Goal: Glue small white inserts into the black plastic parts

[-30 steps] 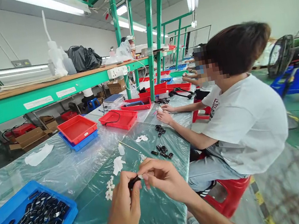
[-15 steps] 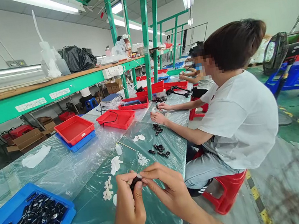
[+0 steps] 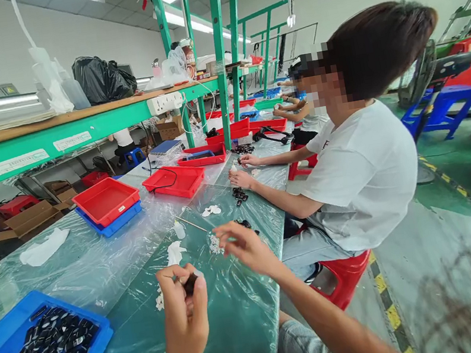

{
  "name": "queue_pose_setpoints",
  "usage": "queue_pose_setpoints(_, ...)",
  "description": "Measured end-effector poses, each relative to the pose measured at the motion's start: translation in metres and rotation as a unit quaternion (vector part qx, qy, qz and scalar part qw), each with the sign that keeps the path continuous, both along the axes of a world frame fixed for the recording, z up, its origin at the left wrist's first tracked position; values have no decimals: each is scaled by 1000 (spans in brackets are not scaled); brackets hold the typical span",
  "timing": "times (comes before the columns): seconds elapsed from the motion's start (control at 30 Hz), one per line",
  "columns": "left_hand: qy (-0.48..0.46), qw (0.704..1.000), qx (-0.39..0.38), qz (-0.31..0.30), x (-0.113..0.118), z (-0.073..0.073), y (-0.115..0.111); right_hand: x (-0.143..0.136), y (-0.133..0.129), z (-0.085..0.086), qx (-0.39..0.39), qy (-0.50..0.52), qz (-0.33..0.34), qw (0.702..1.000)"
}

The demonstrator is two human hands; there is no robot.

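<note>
My left hand (image 3: 182, 318) is closed around a small dark, glossy part (image 3: 189, 284), pinched between thumb and fingers above the table. To its right, my right hand (image 3: 248, 250) reaches forward with its fingers apart and nothing visible in them. Its fingertips are over or just beside a pile of small clear-white bits (image 3: 215, 244). A few black parts (image 3: 243, 223) lie behind that hand, partly hidden by it. Small cream-coloured pieces (image 3: 159, 302) show at the edge of my left hand, near a crumpled white tissue (image 3: 175, 253).
A blue tray (image 3: 104, 331) full of black parts stands at the left. A small white bottle (image 3: 179, 230) and a thin stick (image 3: 191, 223) lie farther back, before red trays (image 3: 175, 181). A co-worker in a white shirt (image 3: 359, 162) sits along the table's right edge.
My right hand has let go of the dark part and moved forward, its fingers spreading. My left hand keeps the part and has shifted left. The camera view has turned slightly right.
</note>
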State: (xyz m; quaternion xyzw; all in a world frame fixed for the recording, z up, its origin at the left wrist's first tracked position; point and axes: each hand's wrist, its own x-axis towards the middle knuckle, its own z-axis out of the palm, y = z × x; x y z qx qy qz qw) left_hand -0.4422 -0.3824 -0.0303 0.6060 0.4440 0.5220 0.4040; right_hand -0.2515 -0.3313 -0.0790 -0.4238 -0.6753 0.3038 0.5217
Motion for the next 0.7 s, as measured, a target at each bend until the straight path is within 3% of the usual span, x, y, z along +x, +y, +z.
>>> queue_pose_setpoints(0.07, -11, 1000, 4, 26, -1, 5, -3, 15, 25, -26, -32, -32, -57, 997)
queue_pose_setpoints(0.17, -26, 997, 13, 67, -9, 12, -7, 24, 52, -64, -95, -116, -85, 985)
queue_pose_setpoints(0.27, -41, 994, 27, 95, -15, 17, -11, 21, 66, -87, -157, -196, -105, 962)
queue_pose_setpoints(0.37, -58, 993, 33, 102, -17, 19, -13, 16, 75, -91, -206, -254, -125, 937)
queue_pose_setpoints(0.5, -63, 992, 13, 111, -14, 19, -10, 15, 80, -83, -238, -273, -147, 921)
queue_pose_setpoints(0.7, -40, 995, -4, 89, -15, 19, -9, 21, 65, -68, -235, -146, -145, 950)
